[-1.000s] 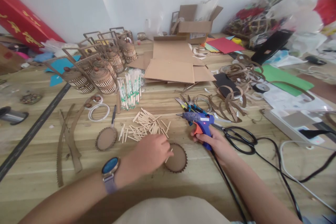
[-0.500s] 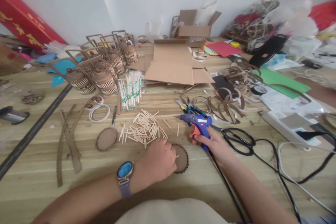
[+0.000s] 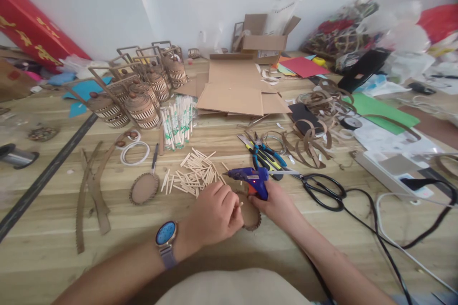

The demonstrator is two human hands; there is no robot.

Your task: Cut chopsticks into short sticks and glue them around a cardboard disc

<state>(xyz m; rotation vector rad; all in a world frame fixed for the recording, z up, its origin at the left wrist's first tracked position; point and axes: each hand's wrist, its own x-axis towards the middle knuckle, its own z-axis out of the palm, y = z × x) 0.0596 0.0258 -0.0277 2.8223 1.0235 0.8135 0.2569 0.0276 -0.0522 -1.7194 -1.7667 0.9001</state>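
Note:
My left hand (image 3: 216, 212) is closed in a pinch, with the tip of a short wooden stick (image 3: 241, 204) showing between thumb and finger. My right hand (image 3: 277, 205) grips a blue hot glue gun (image 3: 252, 177) by its handle; its nozzle points left, over the loose sticks. Between and below both hands lies a round cardboard disc (image 3: 253, 218) with a notched rim, partly covered by my left hand. Just beyond my left hand spreads a pile of short wooden sticks (image 3: 196, 171). Another notched disc (image 3: 143, 188) rests to the left, by a pen (image 3: 155, 156).
Several small woven baskets with handles (image 3: 141, 107) stand at back left, beside wrapped sticks (image 3: 178, 121). Flat cardboard (image 3: 232, 97) lies centre back. Pliers (image 3: 266, 152), curled brown strips (image 3: 311, 138), a black cable (image 3: 325, 190) and a power strip (image 3: 390, 176) occupy the right.
My right hand has brought the glue gun left and slightly down, closer to my left hand, uncovering the pliers. The stick in my left hand has risen from the disc.

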